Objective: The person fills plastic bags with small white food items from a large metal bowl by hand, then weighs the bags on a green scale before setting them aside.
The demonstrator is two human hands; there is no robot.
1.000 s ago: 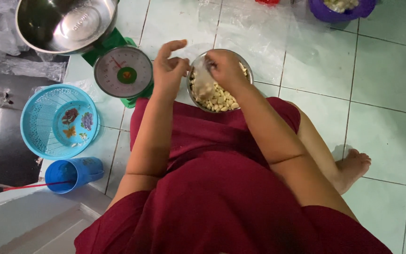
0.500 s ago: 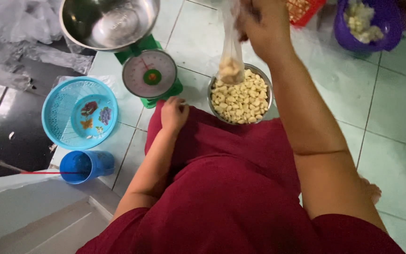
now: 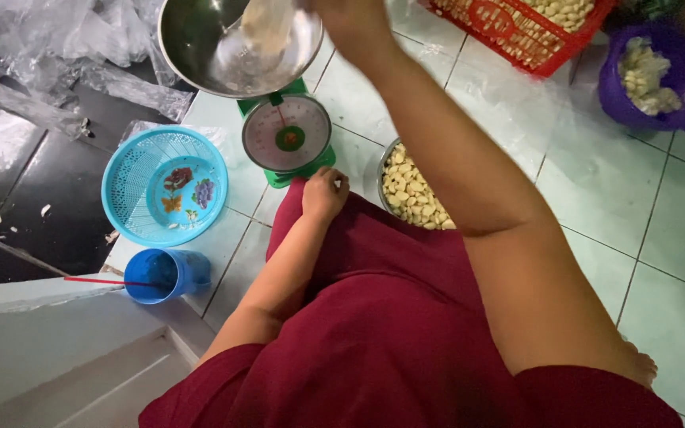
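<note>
My right hand (image 3: 350, 20) is raised at the top of the view, gripping a clear plastic bag of peeled garlic (image 3: 265, 28) that hangs into the steel pan (image 3: 200, 47) of a green kitchen scale (image 3: 287, 139). My left hand (image 3: 324, 194) rests loosely closed on my knee, on the red skirt, just below the scale, holding nothing. A steel bowl of peeled garlic cloves (image 3: 410, 194) sits on the tiles beside my knee, partly hidden by my right arm.
A light blue plastic basket (image 3: 132, 190) and a blue cup with a red straw (image 3: 164, 273) stand at the left. A red basket of garlic (image 3: 533, 32) and a purple bowl (image 3: 656, 75) are at the top right. Crumpled clear plastic (image 3: 65, 55) lies at the top left.
My right hand lifted the filled bag out of the garlic bowl and carried it up and left over the scale pan. My left hand dropped from the bowl to my knee.
</note>
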